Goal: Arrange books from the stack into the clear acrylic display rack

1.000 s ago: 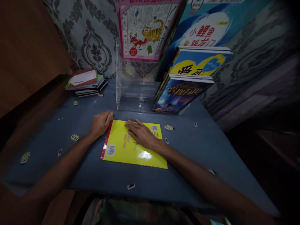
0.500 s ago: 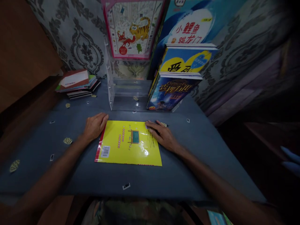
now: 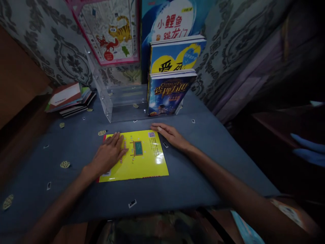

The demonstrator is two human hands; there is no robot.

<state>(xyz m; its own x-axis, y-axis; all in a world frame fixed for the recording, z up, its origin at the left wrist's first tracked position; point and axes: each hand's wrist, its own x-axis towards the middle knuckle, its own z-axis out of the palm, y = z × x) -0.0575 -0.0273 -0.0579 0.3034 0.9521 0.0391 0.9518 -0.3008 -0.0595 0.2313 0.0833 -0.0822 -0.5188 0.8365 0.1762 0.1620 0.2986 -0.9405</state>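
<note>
A yellow book (image 3: 144, 164) with a red spine and a chalkboard picture lies flat on the table, its print turned sideways to me. Across its left part rests my left hand (image 3: 109, 151), open and palm down, with the barcode corner partly covered. My right hand (image 3: 170, 134) lies at the book's far right corner, fingers stretched out and touching its edge near a small QR code. Neither hand grips anything.
Behind the book stands a clear acrylic rack (image 3: 103, 98) with several books upright on its right side, a dark blue book (image 3: 167, 96) in front. A pink-framed picture book (image 3: 111, 37) stands behind. At left is a book stack (image 3: 69, 98); blue finger-like shapes (image 3: 309, 150) show at right.
My left hand has moved from the book's far left corner onto its cover. My right hand has slid off the cover to the far right corner. The view has shifted right.
</note>
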